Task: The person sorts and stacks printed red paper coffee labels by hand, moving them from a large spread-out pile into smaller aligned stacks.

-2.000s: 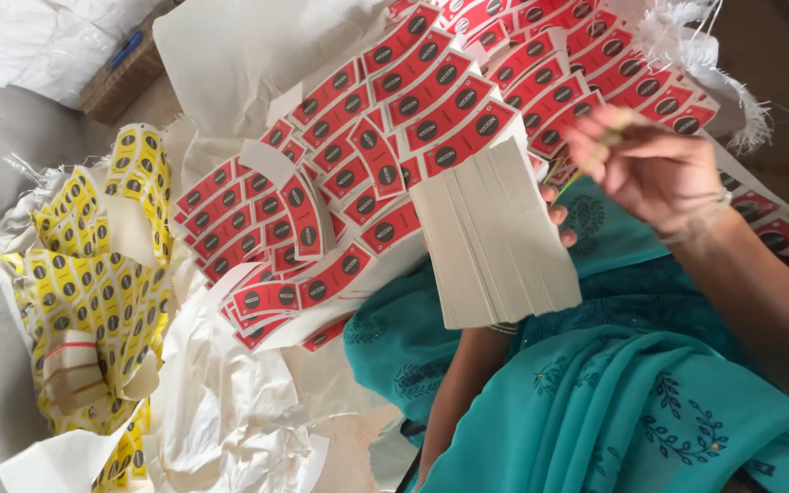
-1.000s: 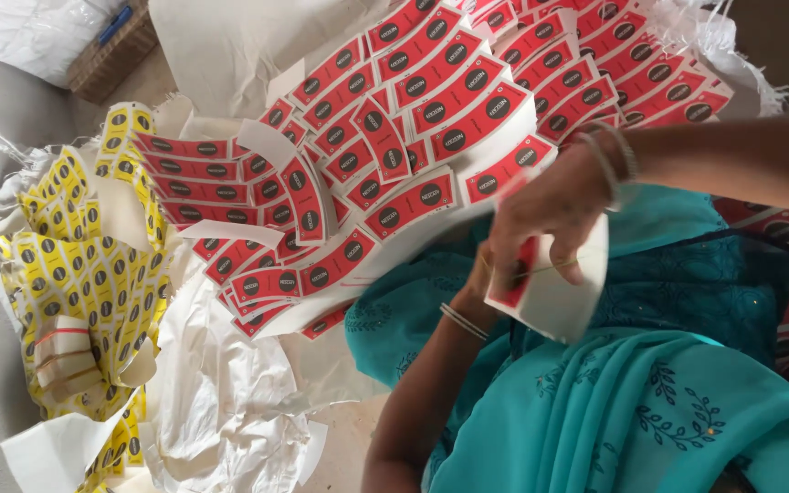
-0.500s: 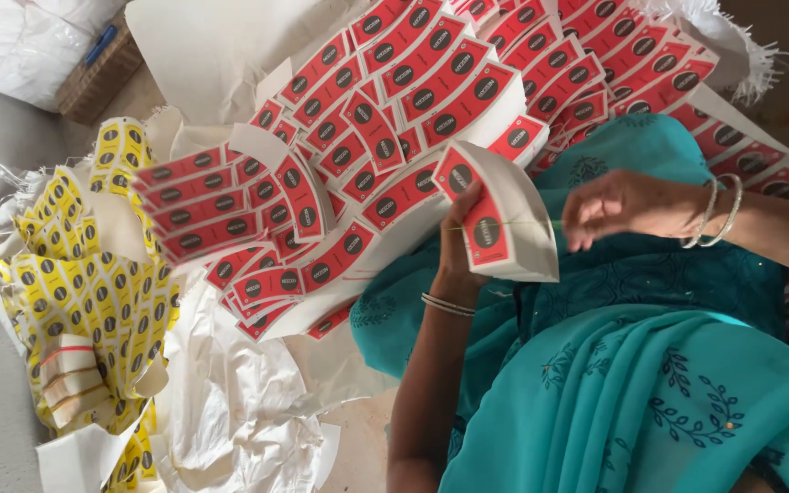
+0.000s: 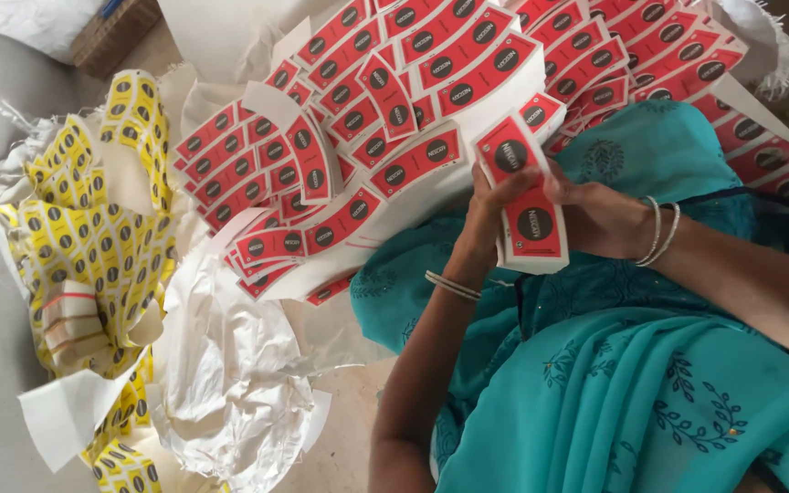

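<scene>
Both hands, left hand (image 4: 484, 215) and right hand (image 4: 595, 217), grip closed on a small stack of red labels (image 4: 524, 196) over the lap; judged early going, as the big red label heap (image 4: 385, 119) and yellow labels (image 4: 93, 228) lie loose, unsorted.

The person wears a teal garment (image 4: 650, 402) printed with small dark leaf sprigs (a round motif sits higher up). Thin silver bangles (image 4: 657, 232) circle the right wrist, and one slim bangle (image 4: 452, 286) the left; both forearms are bare.
</scene>
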